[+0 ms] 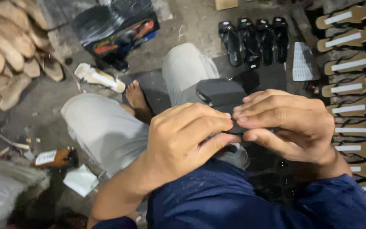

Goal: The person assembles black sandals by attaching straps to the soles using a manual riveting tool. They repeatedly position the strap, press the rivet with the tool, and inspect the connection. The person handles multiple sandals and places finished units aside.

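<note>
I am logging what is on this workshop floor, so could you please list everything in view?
black sandals: four, black, side by side on the floor at top centre
tan sandals with white strips: a long column, count unclear, along the right edge
tan soles: a heap, count unclear, top left
single pale sandal: one, cream, on the floor beside the bare foot
white ridged sheet: one, white, right of the black sandals
black bag: one, black with orange and blue, top centre-left
brown bottle: one, white label, lying at left
black sandal piece: one, black, on the lap, pinched by both hands
bare foot: one, centre
left hand: gripping the piece
right hand: gripping the piece
</note>
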